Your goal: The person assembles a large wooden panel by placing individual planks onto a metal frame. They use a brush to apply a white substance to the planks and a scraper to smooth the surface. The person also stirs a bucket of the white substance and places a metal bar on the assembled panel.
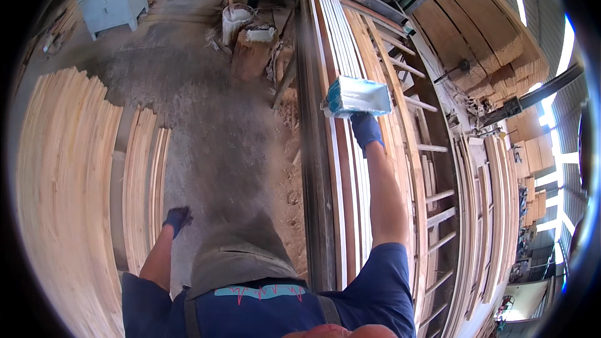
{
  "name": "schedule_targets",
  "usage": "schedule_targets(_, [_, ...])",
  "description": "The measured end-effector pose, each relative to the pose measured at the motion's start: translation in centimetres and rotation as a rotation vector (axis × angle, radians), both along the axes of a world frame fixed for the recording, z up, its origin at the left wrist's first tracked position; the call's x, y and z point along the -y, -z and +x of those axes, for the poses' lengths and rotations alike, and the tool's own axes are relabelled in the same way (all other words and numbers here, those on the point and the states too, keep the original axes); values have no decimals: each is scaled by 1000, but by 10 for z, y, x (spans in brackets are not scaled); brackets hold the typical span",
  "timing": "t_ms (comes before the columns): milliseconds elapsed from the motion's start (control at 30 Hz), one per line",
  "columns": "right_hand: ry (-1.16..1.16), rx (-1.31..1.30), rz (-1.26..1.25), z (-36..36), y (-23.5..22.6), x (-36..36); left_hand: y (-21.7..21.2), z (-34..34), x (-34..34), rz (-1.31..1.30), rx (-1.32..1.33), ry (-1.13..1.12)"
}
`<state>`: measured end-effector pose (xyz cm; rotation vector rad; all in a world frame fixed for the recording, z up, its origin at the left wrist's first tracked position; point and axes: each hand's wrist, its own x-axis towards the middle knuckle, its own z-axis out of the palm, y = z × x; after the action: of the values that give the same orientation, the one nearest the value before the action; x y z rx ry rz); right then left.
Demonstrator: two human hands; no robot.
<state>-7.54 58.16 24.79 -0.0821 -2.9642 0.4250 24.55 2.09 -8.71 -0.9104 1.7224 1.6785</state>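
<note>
The right arm stretches straight forward, its blue-gloved right hand clamped on the near end of a white, paint-smeared trough held just above the long boards on the rack. The left arm hangs down and back, the gloved left hand loosely curled, holding nothing, well left of the trough. Between the rack's dark edge and the stacked planks further left, bare concrete floor lies open. Beyond the trough stands a white bucket.

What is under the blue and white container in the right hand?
Under the container, long boards with white edges lie side by side. The right hand grips its near side; the container covers the boards beneath.
</note>
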Motion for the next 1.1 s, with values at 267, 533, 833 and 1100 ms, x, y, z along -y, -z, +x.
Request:
schedule_targets(267, [9, -153, -135, -246, 30, 12, -38, -325, -75, -116, -377, 455])
schedule_targets(533, [-87, -52, -919, -443, -10, 76, -59, -361, -20, 30, -98, -148])
schedule_targets(833, [-337, -90, -1155, -603, 69, 202, 31, -326, 23, 99, 445, -339])
schedule_targets(1100, [-132, 178, -648, -684, 213, 273, -19, -576, 93, 171, 281, -432])
